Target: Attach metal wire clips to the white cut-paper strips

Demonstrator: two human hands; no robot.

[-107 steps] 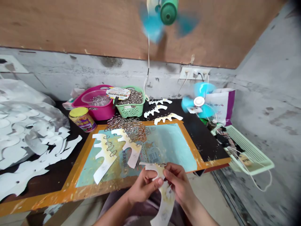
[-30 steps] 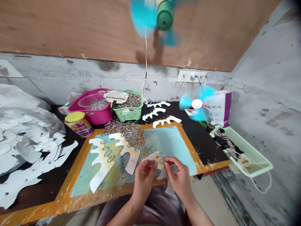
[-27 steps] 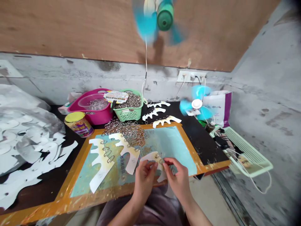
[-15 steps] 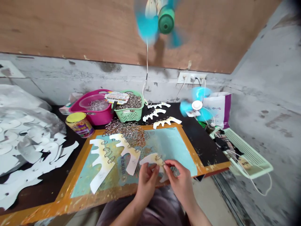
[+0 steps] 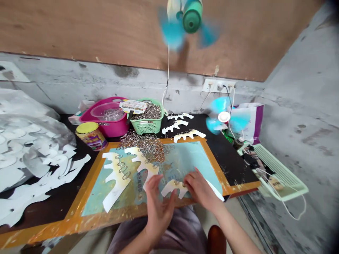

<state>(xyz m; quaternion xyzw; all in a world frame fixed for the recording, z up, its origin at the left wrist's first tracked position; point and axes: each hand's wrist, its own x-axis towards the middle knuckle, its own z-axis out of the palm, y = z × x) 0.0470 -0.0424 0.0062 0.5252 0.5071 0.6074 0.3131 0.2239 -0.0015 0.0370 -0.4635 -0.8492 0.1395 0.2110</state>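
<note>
A white scalloped cut-out strip (image 5: 171, 187) with metal rings at its yellowish upper edge lies at the front of the blue mat. My left hand (image 5: 159, 203) is open beside its left end, thumb and fingers spread. Over its middle, my right hand (image 5: 198, 187) has its fingers curled together at the ringed edge and hides part of it. Two similar strips, one at far left (image 5: 116, 178) and one in the middle (image 5: 143, 164), lie with rings along their edges. Behind them spreads a pile of loose metal rings (image 5: 148, 144).
A pink basket (image 5: 113, 128), a green basket (image 5: 148, 126) of rings and a yellow-lidded tin (image 5: 92, 137) stand at the back. Bagged white cut-outs (image 5: 39, 155) fill the left. Ringed strips (image 5: 189, 135) lie behind the mat. Two blue fans (image 5: 224, 117) spin.
My left hand has let go of the strip and opened, moving slightly left. The strip has been lowered to the mat, and my right hand has turned over its ringed edge.
</note>
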